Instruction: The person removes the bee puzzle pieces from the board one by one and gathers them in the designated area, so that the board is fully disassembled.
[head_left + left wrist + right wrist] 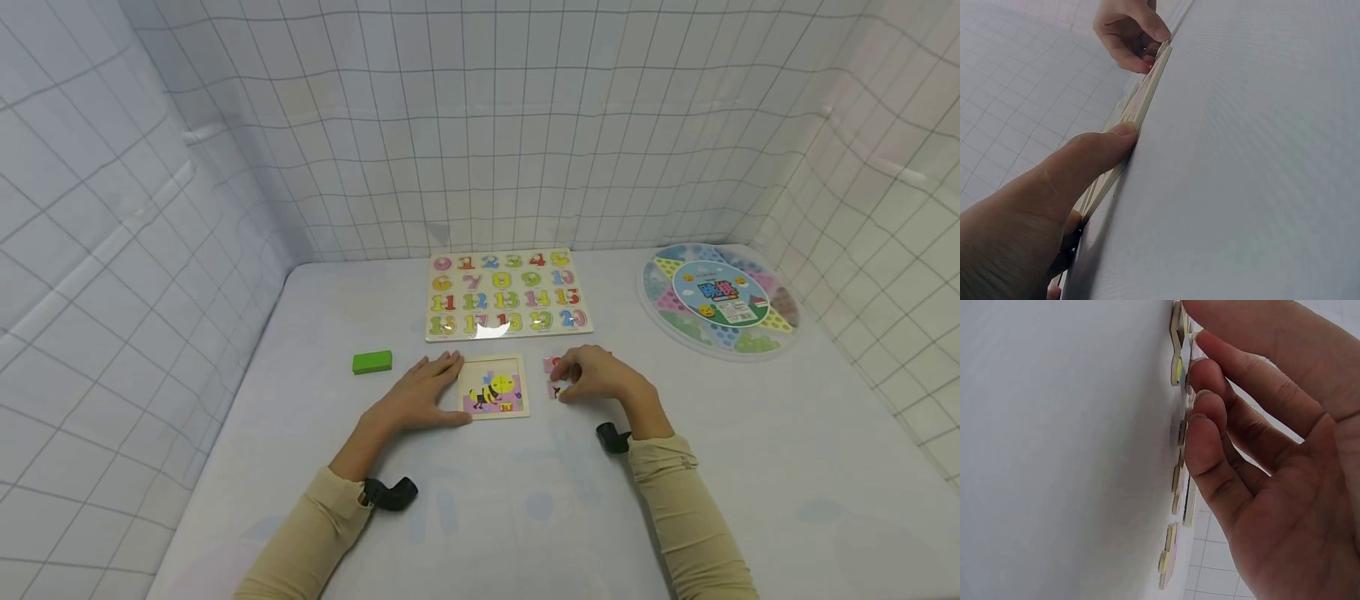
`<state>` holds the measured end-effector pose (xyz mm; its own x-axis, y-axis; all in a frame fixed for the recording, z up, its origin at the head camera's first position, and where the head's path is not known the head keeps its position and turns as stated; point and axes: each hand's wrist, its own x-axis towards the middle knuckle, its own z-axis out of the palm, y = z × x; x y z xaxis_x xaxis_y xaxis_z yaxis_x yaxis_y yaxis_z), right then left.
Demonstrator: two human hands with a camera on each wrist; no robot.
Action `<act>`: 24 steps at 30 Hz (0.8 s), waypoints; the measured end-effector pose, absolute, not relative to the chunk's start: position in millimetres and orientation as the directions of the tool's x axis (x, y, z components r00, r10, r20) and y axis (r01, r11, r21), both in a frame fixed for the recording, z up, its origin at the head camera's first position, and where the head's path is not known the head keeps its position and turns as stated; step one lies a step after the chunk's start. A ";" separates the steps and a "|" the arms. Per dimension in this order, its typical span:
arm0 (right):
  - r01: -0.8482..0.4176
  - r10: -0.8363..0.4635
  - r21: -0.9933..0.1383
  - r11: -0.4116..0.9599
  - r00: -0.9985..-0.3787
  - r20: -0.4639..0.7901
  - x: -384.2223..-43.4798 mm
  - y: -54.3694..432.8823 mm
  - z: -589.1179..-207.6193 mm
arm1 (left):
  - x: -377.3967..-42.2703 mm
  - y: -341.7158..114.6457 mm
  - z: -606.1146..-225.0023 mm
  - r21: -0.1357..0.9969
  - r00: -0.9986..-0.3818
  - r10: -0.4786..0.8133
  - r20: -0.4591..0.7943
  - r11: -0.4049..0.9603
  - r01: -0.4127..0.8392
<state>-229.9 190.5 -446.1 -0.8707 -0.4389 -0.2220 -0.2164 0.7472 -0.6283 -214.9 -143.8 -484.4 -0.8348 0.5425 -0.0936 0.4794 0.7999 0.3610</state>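
Observation:
In the head view my left hand rests along the left side of a small wooden bee jigsaw puzzle. Its straight fingers touch the upper left corner and its thumb presses the lower rim, also seen in the left wrist view on the frame's edge. Right of the puzzle, my right hand is bent over loose pieces. Thumb and forefinger pinch a puzzle piece low at the table, its edge seen in the right wrist view. A pink puzzle piece lies just beyond; others are partly hidden under the hand.
A wooden number board lies behind the puzzle. A green block sits to the left. At the back right is a round, star-patterned game board. Grid-patterned cloth walls surround the white table.

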 end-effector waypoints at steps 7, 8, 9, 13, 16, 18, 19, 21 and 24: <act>-0.215 -0.427 -0.636 0.741 -0.882 -0.200 -231.1 184.5 -445.7 | -214.9 -143.8 -484.3 0.360 -0.835 0.543 -0.092 0.800 0.481; -0.219 -0.430 -0.640 0.737 -0.881 -0.194 -231.5 183.2 -445.4 | -214.8 -143.7 -484.2 0.361 -0.834 0.544 -0.091 0.799 0.481; -0.223 -0.434 -0.644 0.732 -0.881 -0.189 -231.8 181.9 -445.1 | -214.5 -143.6 -483.9 0.363 -0.834 0.544 -0.092 0.798 0.480; -0.239 -0.450 -0.649 0.722 -0.875 -0.179 -233.5 175.5 -443.8 | -213.6 -143.6 -483.2 0.367 -0.834 0.543 -0.097 0.798 0.477; -0.240 -0.460 -0.658 0.714 -0.869 -0.181 -234.3 170.4 -442.0 | -213.2 -143.5 -483.0 0.368 -0.834 0.542 -0.102 0.800 0.474; -0.242 -0.468 -0.666 0.705 -0.865 -0.181 -234.7 167.3 -440.7 | -213.3 -143.3 -482.7 0.372 -0.834 0.542 -0.101 0.798 0.474; -0.243 -0.471 -0.670 0.701 -0.863 -0.181 -234.8 165.6 -439.8 | -213.3 -143.2 -482.6 0.370 -0.834 0.542 -0.102 0.799 0.474; -0.244 -0.477 -0.677 0.695 -0.860 -0.180 -235.1 162.5 -438.9 | -213.5 -143.0 -482.4 0.369 -0.835 0.541 -0.102 0.800 0.473; -0.251 -0.485 -0.681 0.688 -0.857 -0.174 -235.6 158.1 -437.8 | -213.8 -142.9 -482.5 0.366 -0.835 0.540 -0.103 0.801 0.473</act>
